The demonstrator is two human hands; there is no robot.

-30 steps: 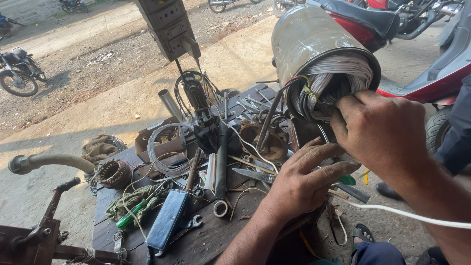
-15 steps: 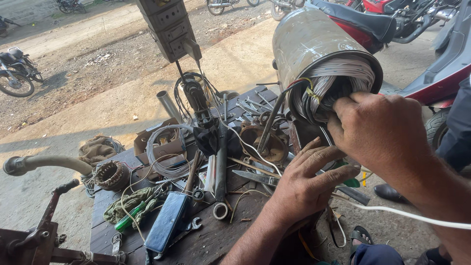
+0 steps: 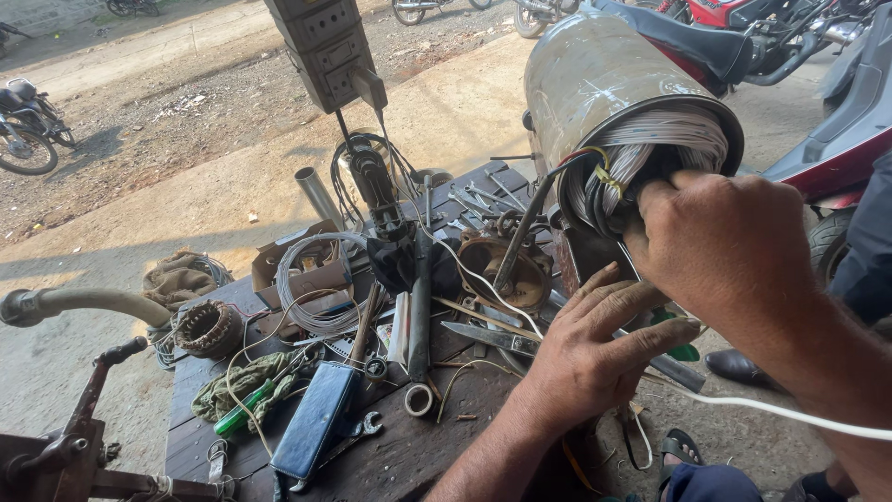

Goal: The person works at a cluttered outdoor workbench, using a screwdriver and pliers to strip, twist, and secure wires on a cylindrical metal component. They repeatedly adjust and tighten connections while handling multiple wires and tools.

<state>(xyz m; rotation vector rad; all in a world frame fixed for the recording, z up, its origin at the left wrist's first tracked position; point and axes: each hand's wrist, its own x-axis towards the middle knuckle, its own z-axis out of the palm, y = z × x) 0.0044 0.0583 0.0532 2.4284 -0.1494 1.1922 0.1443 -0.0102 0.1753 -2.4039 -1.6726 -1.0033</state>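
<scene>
A large metal motor housing (image 3: 595,84) lies on its side at the right of a dark wooden workbench (image 3: 409,460), its open end packed with pale wire windings (image 3: 664,139). My right hand (image 3: 734,251) is at that open end, fingers curled in against the windings and the coloured leads (image 3: 595,172). My left hand (image 3: 599,344) rests just below, fingers spread over the bench edge by the housing's base, near a green-handled tool (image 3: 683,351). A white cable (image 3: 790,414) runs under my right forearm.
The bench holds a wire coil (image 3: 311,279), a blue flat case (image 3: 314,420), a tape roll (image 3: 418,400), spanners (image 3: 358,432), a small stator (image 3: 209,327), a rag (image 3: 242,386) and scissors. A grey switch box (image 3: 325,46) hangs above. Motorbikes (image 3: 28,130) stand on the dirt behind and at right.
My right hand has pushed a little further into the windings; my left hand stays spread below it. The view has shifted slightly.
</scene>
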